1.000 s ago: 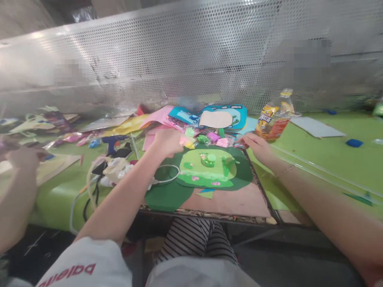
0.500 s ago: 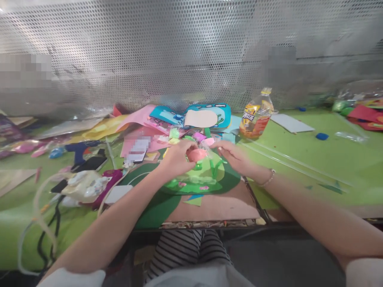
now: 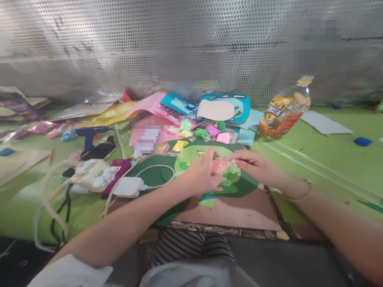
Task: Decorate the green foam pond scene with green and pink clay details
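My left hand (image 3: 205, 173) is closed around a pink lump of soft clay (image 3: 219, 166) in a clear plastic wrapper. My right hand (image 3: 254, 164), slightly blurred, has its fingers pinched at the wrapper's right end. Both are above a green paper craft piece (image 3: 187, 153) with leaf-like and small pink details, partly hidden by my left hand. Under it lies dark green paper (image 3: 167, 211) on a brown board (image 3: 236, 213). Just beyond the hands are more wrapped clay lumps: yellow (image 3: 180, 146), green (image 3: 201, 133), purple (image 3: 213, 130) and pale pink (image 3: 224, 138).
A tilted-looking drink bottle (image 3: 283, 111) stands at back right, near clear sticks (image 3: 317, 171) and a white board (image 3: 326, 122). On the left are a blue glue gun (image 3: 88, 137), a phone (image 3: 98, 152), a white charger (image 3: 129, 187) and looping cables. A perforated metal panel (image 3: 179, 48) rises behind.
The view has shifted, so most table items appear farther right. My right hand's fingers have closed in on the wrapper's end, while my left hand keeps hold of the pink clay.
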Demonstrator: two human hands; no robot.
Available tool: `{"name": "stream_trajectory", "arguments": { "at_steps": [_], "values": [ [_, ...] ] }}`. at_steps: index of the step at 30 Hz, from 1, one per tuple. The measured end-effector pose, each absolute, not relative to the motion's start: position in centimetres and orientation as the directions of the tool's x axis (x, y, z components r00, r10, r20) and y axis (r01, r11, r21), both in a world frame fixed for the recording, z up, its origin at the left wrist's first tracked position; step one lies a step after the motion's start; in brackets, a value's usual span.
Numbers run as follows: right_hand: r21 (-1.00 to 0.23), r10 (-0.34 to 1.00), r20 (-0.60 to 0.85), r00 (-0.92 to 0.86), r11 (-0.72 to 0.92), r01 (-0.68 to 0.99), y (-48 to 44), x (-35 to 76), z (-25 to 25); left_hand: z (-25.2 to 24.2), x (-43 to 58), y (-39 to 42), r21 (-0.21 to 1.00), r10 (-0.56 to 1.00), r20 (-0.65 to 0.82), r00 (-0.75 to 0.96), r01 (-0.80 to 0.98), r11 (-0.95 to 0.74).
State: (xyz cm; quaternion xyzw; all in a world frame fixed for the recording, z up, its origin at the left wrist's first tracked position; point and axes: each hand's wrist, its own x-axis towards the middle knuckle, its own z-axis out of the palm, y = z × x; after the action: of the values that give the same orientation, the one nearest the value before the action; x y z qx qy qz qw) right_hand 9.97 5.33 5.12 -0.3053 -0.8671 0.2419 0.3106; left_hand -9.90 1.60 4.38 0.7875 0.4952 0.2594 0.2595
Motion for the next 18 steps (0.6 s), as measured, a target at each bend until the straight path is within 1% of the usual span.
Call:
{"name": "stream_trajectory", "arguments": {
  "at_steps": [3,6,8,11,12,14,16,18],
  "values": [
    [-0.557,0.594,0.357,-0.721,0.755,0.346,4.95,10.15,5.26,4.58,-9.70,1.13,0.755,0.921,0.081,0.380,0.580,-0.306],
    [-0.534,0.474,0.287,-0.833,0.801,0.272,4.61,10.32,5.04,4.58,-9.68,0.91,0.805,0.922,0.072,0.381,0.523,-0.279],
    [-0.540,0.409,0.244,-0.879,0.811,0.227,4.43,10.39,4.86,4.42,-9.69,0.86,0.797,0.918,0.089,0.387,0.525,-0.299],
    [-0.519,0.354,0.199,-0.914,0.829,0.208,4.33,10.40,4.77,4.11,-9.72,0.94,0.740,0.911,0.103,0.399,0.581,-0.339],
    [-0.506,0.347,0.205,-0.915,0.838,0.204,4.35,10.38,4.78,4.03,-9.72,1.00,0.731,0.905,0.106,0.411,0.585,-0.351],
    [-0.488,0.368,0.264,-0.892,0.848,0.206,4.42,10.30,4.87,3.92,-9.71,1.13,0.748,0.893,0.110,0.437,0.556,-0.364],
    [-0.501,0.434,0.351,-0.830,0.836,0.225,4.47,10.15,5.01,3.88,-9.68,1.19,0.776,0.889,0.113,0.444,0.519,-0.358],
    [-0.552,0.535,0.397,-0.746,0.788,0.272,4.44,9.93,5.16,3.88,-9.63,1.13,0.777,0.896,0.128,0.425,0.519,-0.357]
  ]
}}
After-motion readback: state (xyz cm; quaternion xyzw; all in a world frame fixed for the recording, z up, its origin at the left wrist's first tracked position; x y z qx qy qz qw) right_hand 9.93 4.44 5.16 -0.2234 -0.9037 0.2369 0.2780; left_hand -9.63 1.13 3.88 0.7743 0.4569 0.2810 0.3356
